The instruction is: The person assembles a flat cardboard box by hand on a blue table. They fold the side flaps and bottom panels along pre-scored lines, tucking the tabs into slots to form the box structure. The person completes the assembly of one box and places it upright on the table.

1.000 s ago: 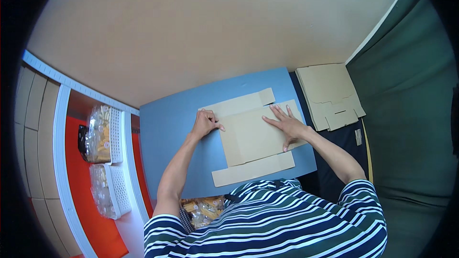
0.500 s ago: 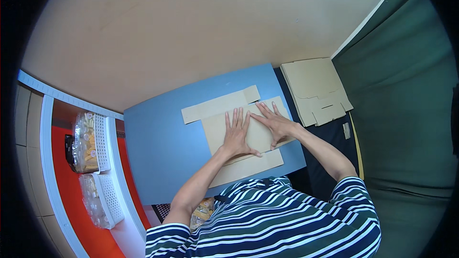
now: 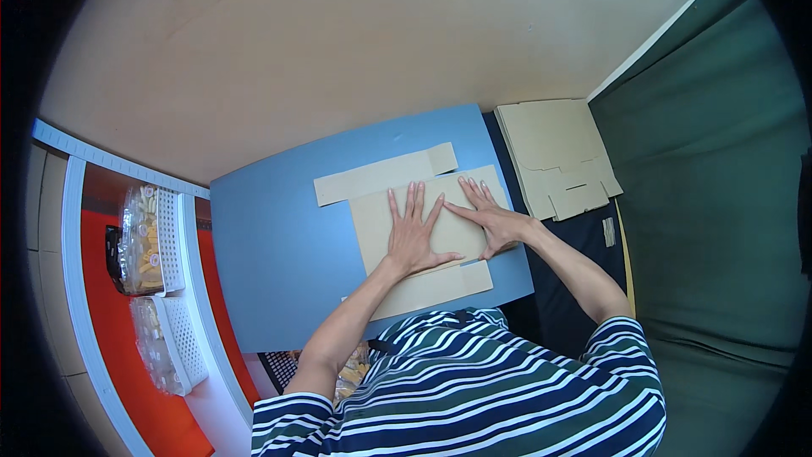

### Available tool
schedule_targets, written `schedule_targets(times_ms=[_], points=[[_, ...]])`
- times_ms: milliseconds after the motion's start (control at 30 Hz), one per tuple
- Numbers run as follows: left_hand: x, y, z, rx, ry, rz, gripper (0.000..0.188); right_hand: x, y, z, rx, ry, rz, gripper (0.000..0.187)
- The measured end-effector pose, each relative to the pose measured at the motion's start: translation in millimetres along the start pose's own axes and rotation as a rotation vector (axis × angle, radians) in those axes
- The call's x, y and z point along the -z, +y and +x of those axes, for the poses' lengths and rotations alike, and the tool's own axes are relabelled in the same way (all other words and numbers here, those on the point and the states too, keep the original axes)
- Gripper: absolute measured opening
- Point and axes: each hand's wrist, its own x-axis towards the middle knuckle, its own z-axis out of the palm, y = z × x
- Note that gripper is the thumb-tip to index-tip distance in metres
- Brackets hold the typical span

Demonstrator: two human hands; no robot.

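The left hand [image 3: 410,237] is lying palm down on the cardboard [image 3: 370,224], its fingers spreading wide and pointing far, its thumb stretching right along the near edge of the middle panel. The right hand [image 3: 501,227] is resting on the panel's right part, fingers pointing far and left, thumb lying well apart from them. Both hands are spreading wide rather than pinching. Their index fingertips are sitting just beside each other; whether they are touching, I cannot tell. The cardboard is lying flat on the right part of the blue table [image 3: 279,245], one long flap running along its far side and another along its near side. A cardboard stack [image 3: 554,148] is lying right of the table. On the left, two white baskets [image 3: 172,241] are holding clear packs [image 3: 139,241].
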Motion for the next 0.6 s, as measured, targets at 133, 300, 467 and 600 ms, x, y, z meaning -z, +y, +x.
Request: schedule_targets(times_ms=[133,300,467,600], points=[[-7,0,0,0.001,0.045,0.076,0.134,0,6,2,0.010,-0.008,0.020,0.159],[11,-22,1,-0.071,-0.115,-0.011,0.147,-4,12,3,0.033,0.015,0.045,0.159],[22,-18,-8,0.028,-0.082,0.066,0.153,-5,15,1,0.043,0.036,0.051,0.158],[10,-18,-19,0.065,-0.050,0.110,0.149,-9,12,1,0.046,0.051,0.032,0.155]])
